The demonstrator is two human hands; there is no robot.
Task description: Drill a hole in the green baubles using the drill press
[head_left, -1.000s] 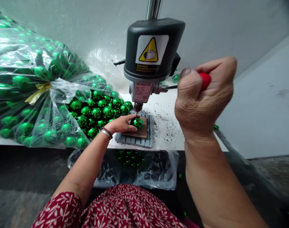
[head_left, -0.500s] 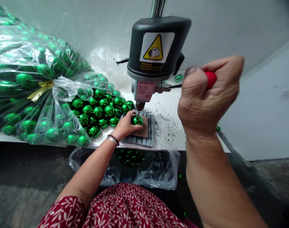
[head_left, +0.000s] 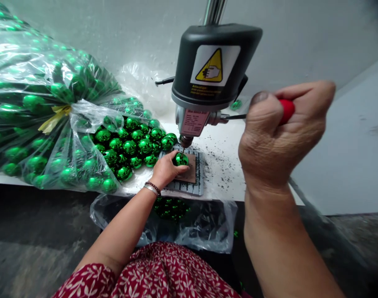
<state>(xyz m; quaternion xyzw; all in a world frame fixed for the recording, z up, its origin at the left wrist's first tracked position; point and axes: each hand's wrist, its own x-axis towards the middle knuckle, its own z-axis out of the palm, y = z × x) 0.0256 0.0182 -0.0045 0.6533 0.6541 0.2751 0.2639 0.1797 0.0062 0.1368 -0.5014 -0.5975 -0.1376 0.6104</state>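
A shiny green ball point(head_left: 182, 159) rests on a brown board point(head_left: 189, 173) over the drill's grey base plate point(head_left: 199, 182). My left hand point(head_left: 166, 169) grips this ball from the left between thumb and fingers. Directly above it is the chuck point(head_left: 185, 141) of a dark bench drill point(head_left: 218, 66), its bit pointing at the ball's top; whether the bit has entered the ball is too small to tell. My right hand point(head_left: 278, 136) is closed around the red knob point(head_left: 286, 111) of the drill's lever, to the right of the drill.
Loose green balls point(head_left: 130, 147) spill from a big clear bag point(head_left: 30, 103), tied with yellow ribbon, on the left. Dark shavings dot the white table point(head_left: 226, 149). Below its front edge hangs an open plastic-lined container point(head_left: 228, 221) with green balls inside.
The view has shifted slightly, so the drill and my right hand appear farther right and lower. Both hands keep their holds on the ball and the knob.
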